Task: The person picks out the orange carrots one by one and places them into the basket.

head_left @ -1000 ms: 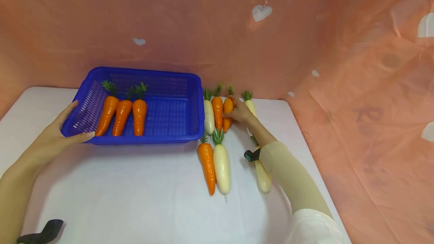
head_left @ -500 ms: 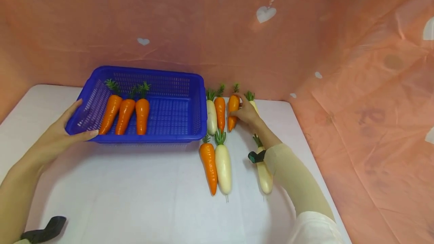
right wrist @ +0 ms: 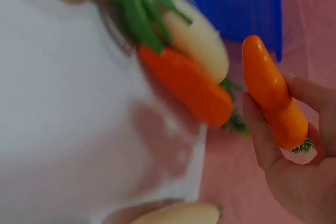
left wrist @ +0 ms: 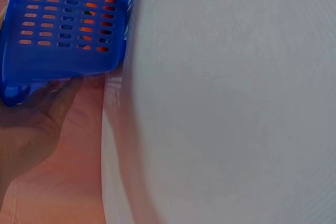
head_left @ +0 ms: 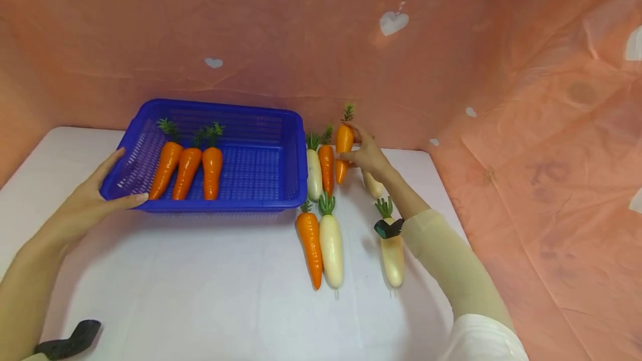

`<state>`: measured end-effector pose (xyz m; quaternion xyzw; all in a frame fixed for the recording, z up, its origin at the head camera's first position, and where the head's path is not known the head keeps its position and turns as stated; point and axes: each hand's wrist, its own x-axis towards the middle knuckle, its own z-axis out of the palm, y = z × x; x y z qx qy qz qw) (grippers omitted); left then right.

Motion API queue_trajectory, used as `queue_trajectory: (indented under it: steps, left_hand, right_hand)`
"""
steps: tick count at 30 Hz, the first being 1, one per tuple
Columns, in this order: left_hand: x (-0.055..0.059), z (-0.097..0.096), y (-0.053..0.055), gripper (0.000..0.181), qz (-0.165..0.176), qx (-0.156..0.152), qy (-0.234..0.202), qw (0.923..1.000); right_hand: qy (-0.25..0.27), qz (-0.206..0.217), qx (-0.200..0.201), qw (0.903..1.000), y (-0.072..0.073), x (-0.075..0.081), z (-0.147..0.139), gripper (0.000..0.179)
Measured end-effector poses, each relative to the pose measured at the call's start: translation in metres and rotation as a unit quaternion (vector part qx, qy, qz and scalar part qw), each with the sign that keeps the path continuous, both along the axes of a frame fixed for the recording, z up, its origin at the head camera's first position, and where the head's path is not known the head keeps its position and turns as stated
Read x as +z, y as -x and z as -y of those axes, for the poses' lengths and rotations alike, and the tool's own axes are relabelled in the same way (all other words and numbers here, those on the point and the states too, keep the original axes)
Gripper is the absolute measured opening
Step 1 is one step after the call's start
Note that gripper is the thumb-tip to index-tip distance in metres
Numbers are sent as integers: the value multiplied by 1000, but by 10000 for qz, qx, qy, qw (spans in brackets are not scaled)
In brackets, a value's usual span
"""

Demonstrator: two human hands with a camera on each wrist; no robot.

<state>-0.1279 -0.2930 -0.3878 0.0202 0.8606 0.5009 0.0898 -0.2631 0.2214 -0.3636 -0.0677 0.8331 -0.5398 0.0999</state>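
Observation:
My left hand grips the left end of a blue plastic basket, thumb over its front rim; the left wrist view shows fingers beneath its end wall. Inside the basket lie three orange carrots with green tops. My right hand pinches another carrot between thumb and fingers. That carrot hangs above the table in the right wrist view, its shadow falling apart from it. Left of it, a carrot and a white radish lie side by side against the basket.
Nearer the front lie a carrot and a white radish. Two more radishes lie under the right arm, one by the wrist and one farther forward. A pinkish-orange curtain hangs behind the white table.
My right hand has taken hold of the carrot, drawn it away from its neighbour and lifted it off the table. The left hand keeps its grip on the basket.

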Motion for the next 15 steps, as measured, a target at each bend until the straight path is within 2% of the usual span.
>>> queue_trajectory:
  steps: [6, 15]
  left_hand:
    - [1, -1, 0, 98, -99, -46, -48, 9999]
    - [0, 0, -2, 96, -115, 1, -347, 9993]
  right_hand:
    - [92, -62, 485, 9988, -5, 17, 19, 85]
    - [-77, -243, 1203, 9924, -7, 39, 56, 87]
